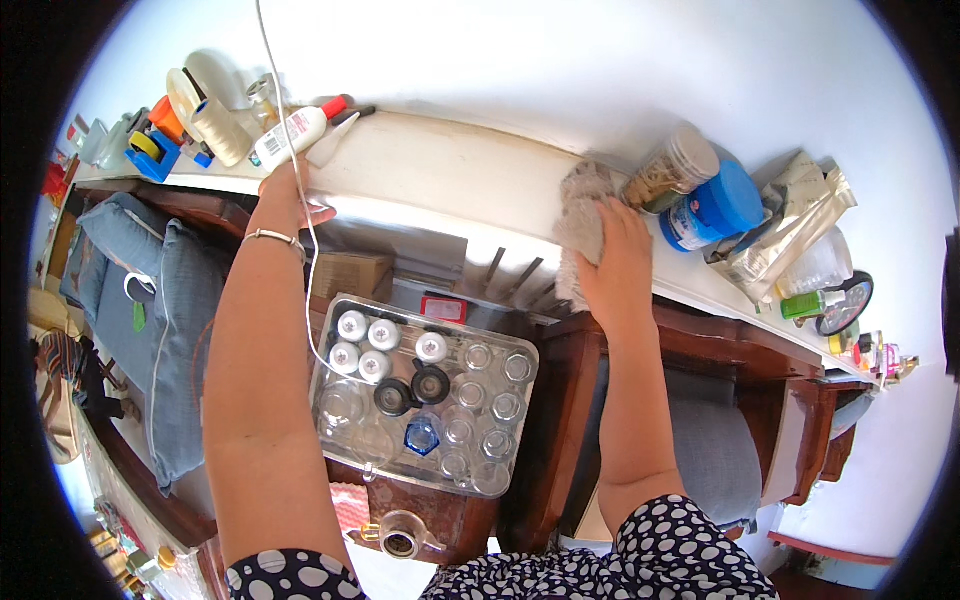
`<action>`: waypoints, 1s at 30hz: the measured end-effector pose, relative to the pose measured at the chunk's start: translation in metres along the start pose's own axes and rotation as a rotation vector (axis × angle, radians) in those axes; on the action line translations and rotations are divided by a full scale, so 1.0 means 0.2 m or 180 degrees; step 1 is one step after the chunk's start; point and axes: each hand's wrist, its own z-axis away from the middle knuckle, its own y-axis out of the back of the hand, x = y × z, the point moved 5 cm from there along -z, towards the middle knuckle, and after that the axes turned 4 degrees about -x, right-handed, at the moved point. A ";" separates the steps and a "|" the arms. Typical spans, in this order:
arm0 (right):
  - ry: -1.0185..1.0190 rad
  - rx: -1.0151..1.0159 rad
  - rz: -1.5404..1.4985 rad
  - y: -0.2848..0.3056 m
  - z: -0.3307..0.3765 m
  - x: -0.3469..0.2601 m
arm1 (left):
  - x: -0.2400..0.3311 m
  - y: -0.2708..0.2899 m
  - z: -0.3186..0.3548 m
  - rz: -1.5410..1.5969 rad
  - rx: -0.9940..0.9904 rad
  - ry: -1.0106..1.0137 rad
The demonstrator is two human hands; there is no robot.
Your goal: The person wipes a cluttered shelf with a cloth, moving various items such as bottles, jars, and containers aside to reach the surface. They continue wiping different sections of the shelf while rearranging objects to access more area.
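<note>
My right hand (pixel 622 258) presses down on a fluffy beige-grey cloth (pixel 580 222) on the white ledge (pixel 450 160), its fingers bent over the cloth's edge. Close beside the cloth stands a clear jar with a white lid (pixel 672 168). At the ledge's left part is my left hand (pixel 290 190), right below a white bottle with a red cap (pixel 292 136). Its thumb sticks out to the right; the other fingers are mostly hidden, so I cannot tell whether they grip the bottle. A pale pointed nozzle (pixel 332 140) lies beside the bottle.
A blue tub (pixel 712 205), foil bags (pixel 785 220) and a green bottle (pixel 810 304) line the ledge's right. Thread cone (pixel 222 132) and blue tape dispenser (pixel 152 155) stand left. A white cable (pixel 311 240) hangs over a tray (pixel 335 440) of glasses. Dark wooden chairs (pixel 575 370) flank it.
</note>
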 end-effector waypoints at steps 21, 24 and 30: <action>0.1074 -0.0353 0.0150 -0.47 -0.61 -0.85 | 0.02 -0.01 0.08 0.0137 0.0260 0.0040; 0.1108 -0.0016 -0.0735 -0.49 -0.64 -0.86 | 0.03 -0.01 0.03 0.0013 0.0080 0.0116; 0.0713 0.0559 -0.2302 -0.25 -0.45 -0.56 | 0.03 -0.01 0.08 -0.0092 -0.0057 -0.0078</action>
